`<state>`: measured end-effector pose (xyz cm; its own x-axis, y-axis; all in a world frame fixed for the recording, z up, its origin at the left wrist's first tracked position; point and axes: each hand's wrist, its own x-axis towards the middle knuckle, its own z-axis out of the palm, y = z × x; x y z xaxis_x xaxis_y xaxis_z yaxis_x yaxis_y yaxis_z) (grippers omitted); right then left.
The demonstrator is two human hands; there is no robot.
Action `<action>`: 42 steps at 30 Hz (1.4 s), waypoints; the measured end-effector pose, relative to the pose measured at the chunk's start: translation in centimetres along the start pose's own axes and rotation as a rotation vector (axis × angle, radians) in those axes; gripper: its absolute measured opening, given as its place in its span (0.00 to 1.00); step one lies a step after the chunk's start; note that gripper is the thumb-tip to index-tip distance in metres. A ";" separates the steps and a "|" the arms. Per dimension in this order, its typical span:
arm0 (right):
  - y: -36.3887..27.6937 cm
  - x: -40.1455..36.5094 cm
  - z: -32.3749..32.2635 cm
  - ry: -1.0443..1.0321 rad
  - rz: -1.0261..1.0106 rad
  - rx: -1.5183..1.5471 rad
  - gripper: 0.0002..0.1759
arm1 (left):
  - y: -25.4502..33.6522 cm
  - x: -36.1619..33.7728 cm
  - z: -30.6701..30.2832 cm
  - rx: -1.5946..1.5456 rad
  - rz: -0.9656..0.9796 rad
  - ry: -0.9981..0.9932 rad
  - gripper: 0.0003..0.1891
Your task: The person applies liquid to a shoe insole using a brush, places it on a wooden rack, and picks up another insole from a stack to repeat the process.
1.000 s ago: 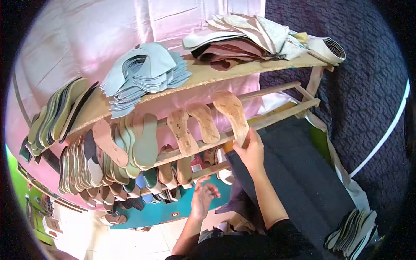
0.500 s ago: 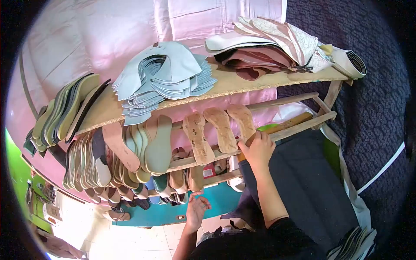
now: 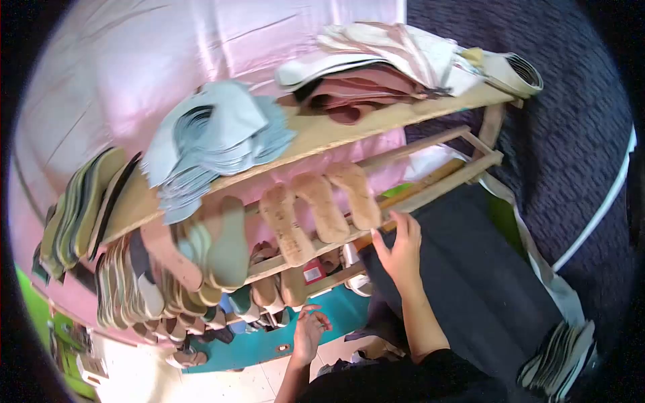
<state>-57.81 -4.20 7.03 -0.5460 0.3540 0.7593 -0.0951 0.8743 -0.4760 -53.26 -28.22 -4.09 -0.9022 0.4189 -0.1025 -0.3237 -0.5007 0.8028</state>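
Three tan insoles stand side by side, leaning on a wooden rack: the left insole (image 3: 287, 225), the middle insole (image 3: 321, 208) and the right insole (image 3: 354, 196). Just beyond the lower end of the right one is my right hand (image 3: 401, 254), thumb and fingers apart with nothing between them. Lower down, in front of the rack, my left hand (image 3: 310, 334) hangs with its fingers loosely bent and apart, holding nothing.
Grey-blue cut pieces (image 3: 215, 138) are stacked on the upper shelf (image 3: 322, 138), beside folded material (image 3: 376, 74). Many soles (image 3: 127, 285) fill the rack's left side. Dark cloth (image 3: 463, 269) lies at right, with a bundle of strips (image 3: 556, 363) near its corner.
My right hand has come off the right insole, its fingers now spread beside it. The view has tilted, and the rack appears further left. My left hand has hardly changed.
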 end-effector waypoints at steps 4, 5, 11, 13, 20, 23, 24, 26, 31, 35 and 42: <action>1.9 -3.5 -4.9 -0.024 0.108 0.111 0.13 | -1.6 1.7 1.2 0.006 -0.122 -0.088 0.19; 2.6 -4.7 -6.4 0.010 0.138 0.065 0.13 | -2.1 2.3 1.7 0.015 -0.162 -0.137 0.19; 5.9 -12.9 -18.3 0.059 0.388 -0.185 0.10 | -6.9 5.4 7.8 0.097 -0.365 -0.407 0.19; 5.6 -16.1 -23.0 0.143 0.459 -0.317 0.09 | -8.8 5.7 10.7 0.110 -0.428 -0.543 0.17; 1.1 -26.6 -36.5 0.479 0.732 -0.760 0.08 | -14.4 0.2 22.3 0.111 -0.598 -0.986 0.16; -0.1 -30.3 -41.1 0.567 0.829 -0.853 0.09 | -16.8 -4.3 25.7 0.088 -0.677 -1.090 0.15; -0.4 -31.3 -42.3 0.573 0.837 -0.868 0.09 | -17.7 -5.9 26.5 0.093 -0.707 -1.114 0.14; -0.5 -33.2 -44.9 0.601 0.830 -0.908 0.09 | -19.5 -8.9 27.6 0.123 -0.749 -1.140 0.14; 2.0 -36.2 -52.1 0.621 0.838 -0.796 0.11 | -23.2 -17.1 30.5 0.114 -0.788 -1.094 0.14; 6.7 -37.8 -56.4 0.488 0.782 -0.808 0.24 | -26.2 -22.3 32.2 0.074 -0.808 -1.083 0.14; 13.2 -39.5 -59.1 0.257 0.826 -0.733 0.35 | -29.2 -27.6 33.4 0.127 -0.768 -0.983 0.16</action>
<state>11.69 12.96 -3.03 -0.0202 0.8968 0.4420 0.7716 0.2951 -0.5635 -9.42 0.18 -5.08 0.1191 0.9841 -0.1316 -0.5917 0.1768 0.7865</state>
